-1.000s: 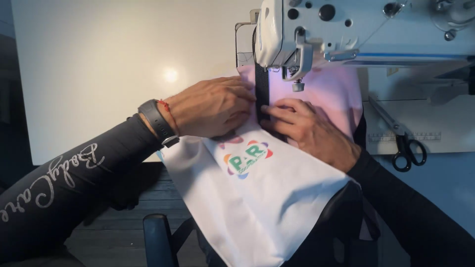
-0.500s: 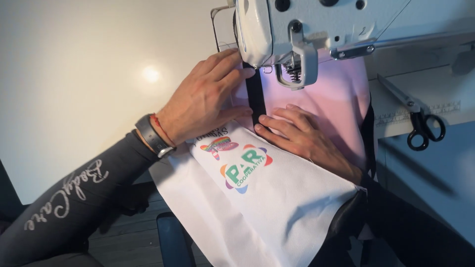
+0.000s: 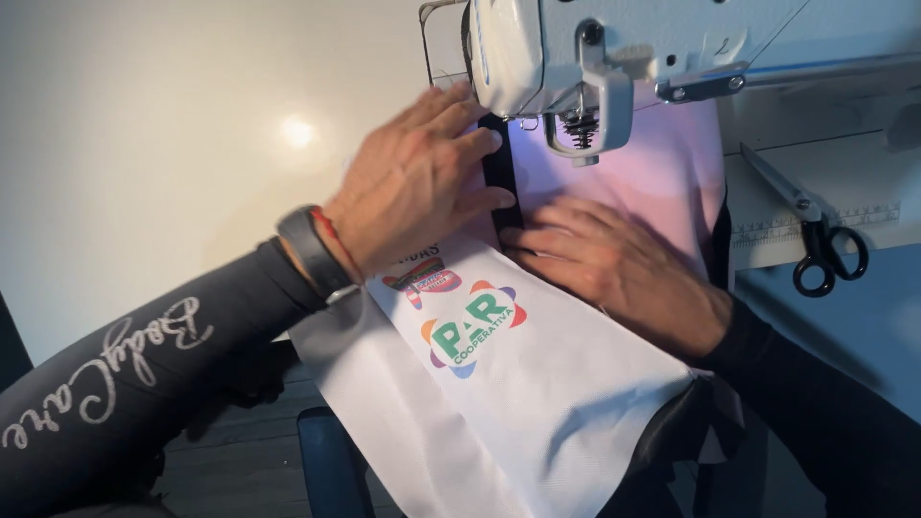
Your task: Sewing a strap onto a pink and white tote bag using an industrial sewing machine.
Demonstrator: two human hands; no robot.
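Fingers (image 3: 451, 144) of left hand (image 3: 413, 192) spread flat, open, pressing down on white fabric (image 3: 537, 384) and touching left edge of black strap (image 3: 501, 182). Fingers (image 3: 566, 225) of right hand (image 3: 624, 264) likewise flat and open, laid on fabric, tips just touching near end of strap from the right. No gripping by either hand; palms down, nothing pinched.

White fabric: woven-looking sheet with colourful printed emblem (image 3: 470, 326) in green, orange, purple and blue, plus smaller red and green print (image 3: 422, 278) partly under left hand. Far part tinted pink-violet under machine lamp. Spread on table (image 3: 144, 144), near end hanging off table edge toward the lap, dark lining showing at lower right corner.

Black strap: narrow, dark, lying lengthwise on fabric, running from between the two hands far toward presser foot (image 3: 580, 129) of white sewing machine (image 3: 595, 48). Strap between left fingertips and right fingertips, left ones along its side, right ones at its near end.

Black-handled scissors (image 3: 815, 230) lying on table at right, well apart from both hands. Dark band (image 3: 307, 251) and red thread on left wrist; dark sleeves on both arms.
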